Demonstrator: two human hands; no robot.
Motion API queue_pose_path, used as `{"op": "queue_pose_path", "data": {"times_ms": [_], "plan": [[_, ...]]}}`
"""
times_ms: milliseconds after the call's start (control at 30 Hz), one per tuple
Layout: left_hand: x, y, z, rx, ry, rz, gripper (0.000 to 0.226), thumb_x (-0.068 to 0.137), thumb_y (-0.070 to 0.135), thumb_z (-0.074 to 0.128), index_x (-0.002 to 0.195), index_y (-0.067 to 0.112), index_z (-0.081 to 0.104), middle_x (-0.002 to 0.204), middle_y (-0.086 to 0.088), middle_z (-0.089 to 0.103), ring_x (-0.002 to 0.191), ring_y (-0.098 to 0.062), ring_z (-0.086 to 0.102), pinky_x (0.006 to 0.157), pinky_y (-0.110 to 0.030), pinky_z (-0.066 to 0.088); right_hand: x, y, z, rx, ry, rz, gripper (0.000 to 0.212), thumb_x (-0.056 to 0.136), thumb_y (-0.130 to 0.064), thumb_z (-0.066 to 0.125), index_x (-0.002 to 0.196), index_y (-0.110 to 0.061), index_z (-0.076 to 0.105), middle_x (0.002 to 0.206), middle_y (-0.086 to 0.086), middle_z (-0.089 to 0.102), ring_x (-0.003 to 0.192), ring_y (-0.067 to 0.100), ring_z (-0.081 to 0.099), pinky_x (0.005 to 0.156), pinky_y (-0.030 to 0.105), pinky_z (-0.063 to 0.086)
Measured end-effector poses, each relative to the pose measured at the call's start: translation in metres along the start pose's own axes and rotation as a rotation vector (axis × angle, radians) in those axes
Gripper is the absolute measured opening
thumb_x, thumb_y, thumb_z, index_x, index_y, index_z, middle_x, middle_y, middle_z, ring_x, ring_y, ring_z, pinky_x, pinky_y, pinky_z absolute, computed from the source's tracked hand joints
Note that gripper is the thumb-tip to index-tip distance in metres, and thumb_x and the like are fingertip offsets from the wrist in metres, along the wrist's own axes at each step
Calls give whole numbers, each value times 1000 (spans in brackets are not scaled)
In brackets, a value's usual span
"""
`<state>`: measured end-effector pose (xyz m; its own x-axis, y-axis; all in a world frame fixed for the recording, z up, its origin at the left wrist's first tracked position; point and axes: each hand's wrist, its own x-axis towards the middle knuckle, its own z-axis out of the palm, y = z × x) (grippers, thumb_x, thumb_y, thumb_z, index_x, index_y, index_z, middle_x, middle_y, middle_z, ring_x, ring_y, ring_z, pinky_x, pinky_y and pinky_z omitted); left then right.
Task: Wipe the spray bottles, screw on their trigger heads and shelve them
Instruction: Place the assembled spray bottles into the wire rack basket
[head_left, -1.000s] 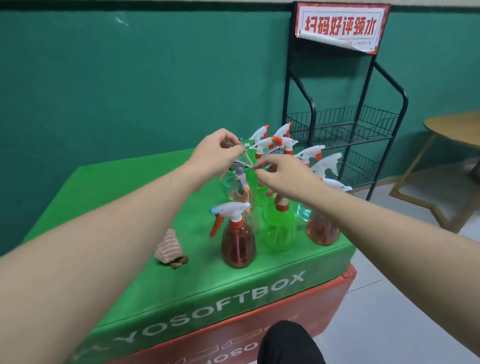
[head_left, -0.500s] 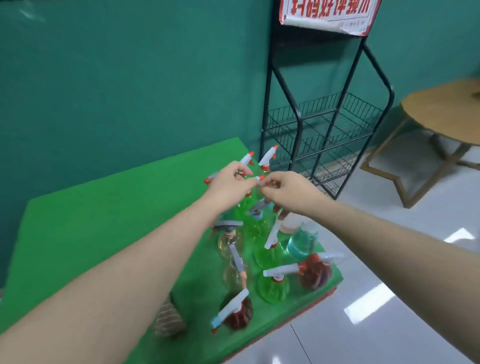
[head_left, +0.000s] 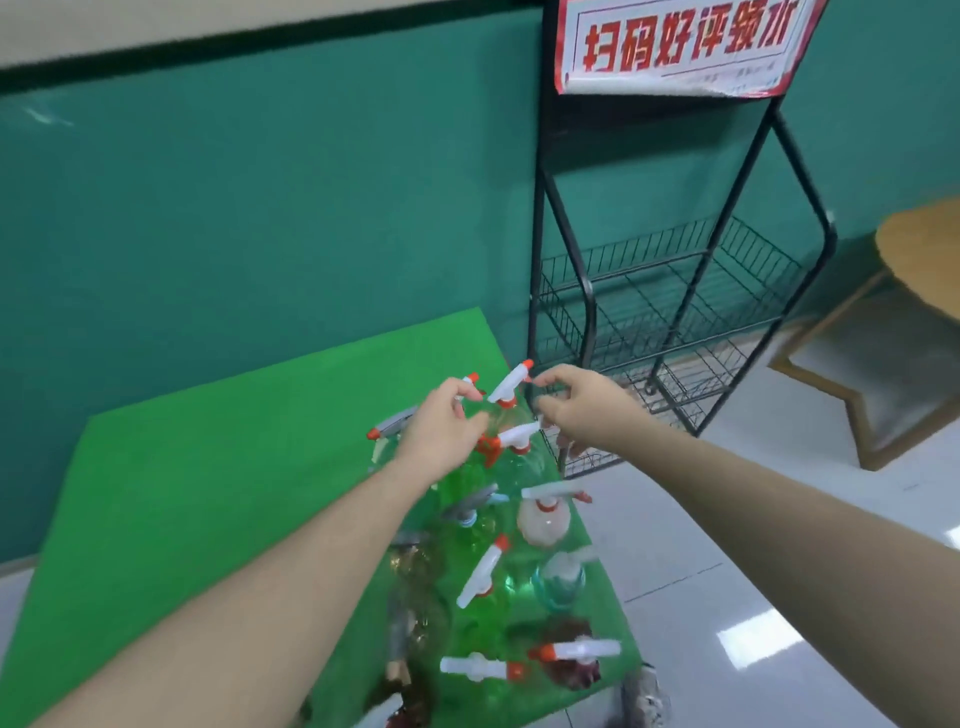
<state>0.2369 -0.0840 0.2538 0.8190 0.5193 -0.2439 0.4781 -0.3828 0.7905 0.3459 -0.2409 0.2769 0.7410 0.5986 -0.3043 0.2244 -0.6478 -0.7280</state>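
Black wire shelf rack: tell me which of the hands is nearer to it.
Right. The right hand reaches over the table's far corner just in front of the rack; the left hand sits farther left, over the spray bottles.

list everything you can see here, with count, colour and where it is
spray bottles: about a dozen, green, red-brown, pale pink and teal with white-and-orange trigger heads, clustered at the table's right end
green table: one, centre-left
wire rack: one, black, bare shelves, against the wall right of the table
sign: one, red and white, atop the rack
wooden table: one, tan, far right
left hand: over the far bottles, fingers curled
right hand: fingertips at a trigger head
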Motion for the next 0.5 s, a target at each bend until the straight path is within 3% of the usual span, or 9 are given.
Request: {"op": "queue_pose_path", "data": {"times_ms": [67, 233, 333, 400, 467, 500], "plan": [[15, 3, 12, 66, 84, -43, 18, 96, 16, 67, 111, 22, 59, 93, 0, 49, 63, -12, 41, 58, -28, 35, 26, 15, -9, -35, -85, -23, 35, 98, -22, 53, 133, -24, 54, 84, 1, 67, 51, 10, 56, 40, 20, 44], [46, 3, 28, 284, 161, -147, 31, 96, 19, 68, 124, 28, 58, 132, 2, 54, 77, -9, 53, 51, -15, 35, 79, 36, -19, -112, -251, -71, 52, 97, -21, 47, 148, -29, 38, 78, -2, 61, 51, 13, 49, 44, 24, 40], [61, 2, 34, 382, 136, -152, 41, 98, 17, 65, 135, 29, 53, 130, 4, 57, 67, -10, 49, 50, -15, 35, 102, 42, -12, -170, -313, -103, 58, 98, -23, 46, 153, -31, 30, 88, 1, 66, 61, 17, 55, 54, 32, 47], [69, 4, 33, 450, 108, -138, 50, 99, 15, 62, 145, 28, 48, 126, 2, 57, 74, -15, 54, 62, -23, 47, 111, 43, -4, -211, -348, -103, 61, 99, -25, 46, 156, -32, 25, 99, 5, 67, 67, 19, 58, 58, 35, 51], [90, -5, 36, 522, 92, -143, 59, 99, 13, 61, 153, 26, 40, 136, -5, 59, 102, -22, 61, 87, -35, 54, 133, 46, 10, -254, -374, -98, 61, 101, -27, 43, 158, -33, 20, 105, 8, 69, 63, 17, 55, 52, 31, 44], [94, -6, 36, 553, 80, -140, 63, 99, 13, 61, 156, 26, 37, 141, -7, 57, 111, -25, 61, 89, -36, 54, 136, 45, 11, -274, -375, -93, 61, 102, -28, 40, 159, -33, 18, 108, 9, 69, 61, 16, 54, 50, 29, 42]]}}
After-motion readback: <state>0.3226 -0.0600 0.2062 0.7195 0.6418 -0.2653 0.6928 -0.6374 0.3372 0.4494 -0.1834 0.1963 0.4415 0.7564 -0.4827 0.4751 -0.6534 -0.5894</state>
